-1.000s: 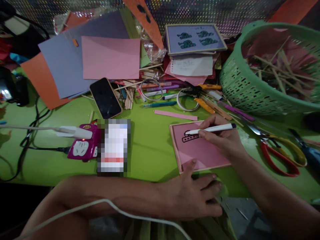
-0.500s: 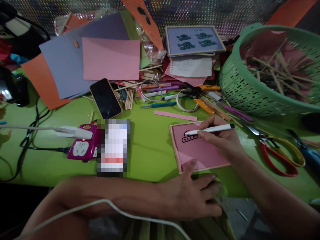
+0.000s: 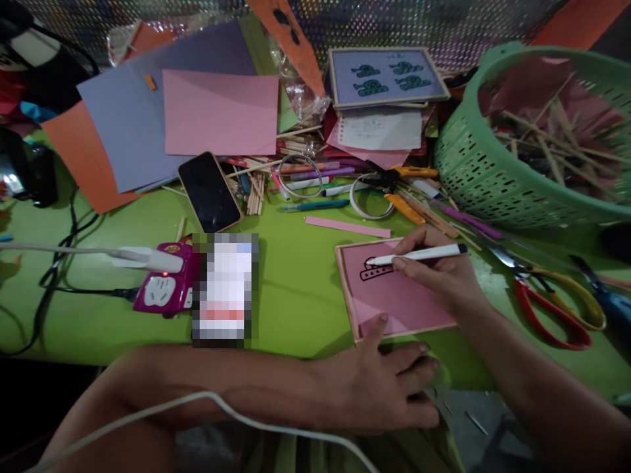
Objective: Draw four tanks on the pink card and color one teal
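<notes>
Between the thumb and fingers of my right hand point(image 3: 431, 269) is a white marker point(image 3: 424, 253) with a dark rear end. Its tip meets a black outline drawing point(image 3: 377, 272) on a pink sheet point(image 3: 394, 302) framed with thin wooden strips. The drawing has a long rounded bar with small circles in it and a curved shape above. My left hand point(image 3: 394, 381) lies with fingers spread at the near edge of the frame, its thumb on the lower left part of the pink sheet. A pink paper strip point(image 3: 348, 227) lies just beyond the frame.
Right of my hand lie red-and-yellow-handled scissors point(image 3: 552, 309), below a green basket point(image 3: 493, 164) of sticks. Behind are pens, tape rings and a framed picture point(image 3: 389, 75). Leftward sit a dark phone point(image 3: 210, 192), a lit phone point(image 3: 224, 289) and a magenta power socket point(image 3: 165, 282). A white cable crosses my left forearm.
Almost nothing differs. The view has shifted very slightly, while the marker tip stays at the curved part of the drawing and my left hand keeps its place.
</notes>
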`<action>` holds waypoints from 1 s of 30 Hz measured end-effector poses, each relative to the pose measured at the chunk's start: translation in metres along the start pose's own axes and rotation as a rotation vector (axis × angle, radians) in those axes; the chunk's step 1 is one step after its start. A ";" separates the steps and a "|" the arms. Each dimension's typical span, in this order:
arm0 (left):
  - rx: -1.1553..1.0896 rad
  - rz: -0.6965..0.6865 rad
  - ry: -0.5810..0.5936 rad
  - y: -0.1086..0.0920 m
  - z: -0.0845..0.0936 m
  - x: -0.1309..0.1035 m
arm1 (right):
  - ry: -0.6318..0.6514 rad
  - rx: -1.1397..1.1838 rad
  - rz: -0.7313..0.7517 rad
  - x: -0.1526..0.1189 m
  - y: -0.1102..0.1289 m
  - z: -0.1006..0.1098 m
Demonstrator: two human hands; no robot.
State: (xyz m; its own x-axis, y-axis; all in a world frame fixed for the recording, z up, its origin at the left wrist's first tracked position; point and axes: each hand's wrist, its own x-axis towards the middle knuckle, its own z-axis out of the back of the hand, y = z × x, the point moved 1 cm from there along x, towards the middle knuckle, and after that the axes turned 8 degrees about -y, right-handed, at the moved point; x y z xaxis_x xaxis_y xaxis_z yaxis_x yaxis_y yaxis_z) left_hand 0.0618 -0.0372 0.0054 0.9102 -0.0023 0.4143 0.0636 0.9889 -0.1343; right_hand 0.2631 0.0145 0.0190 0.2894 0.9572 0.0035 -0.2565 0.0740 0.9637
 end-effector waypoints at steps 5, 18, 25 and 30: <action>-0.044 -0.005 -0.008 -0.001 -0.005 -0.001 | 0.010 -0.023 0.015 0.000 -0.004 0.003; -0.027 -0.017 0.022 0.000 -0.001 0.000 | 0.012 -0.043 0.040 0.000 -0.001 0.002; -0.049 -0.010 -0.009 0.000 -0.005 0.000 | -0.006 -0.049 0.046 0.001 0.006 -0.003; -0.059 -0.010 -0.005 0.000 -0.004 0.000 | -0.006 -0.051 0.054 0.000 0.004 -0.002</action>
State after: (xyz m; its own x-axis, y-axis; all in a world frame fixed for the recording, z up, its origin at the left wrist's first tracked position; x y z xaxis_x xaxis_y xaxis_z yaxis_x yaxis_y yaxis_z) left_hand 0.0631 -0.0376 0.0017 0.9072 -0.0107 0.4205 0.0966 0.9783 -0.1835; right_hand 0.2604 0.0158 0.0228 0.2790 0.9586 0.0567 -0.3189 0.0367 0.9471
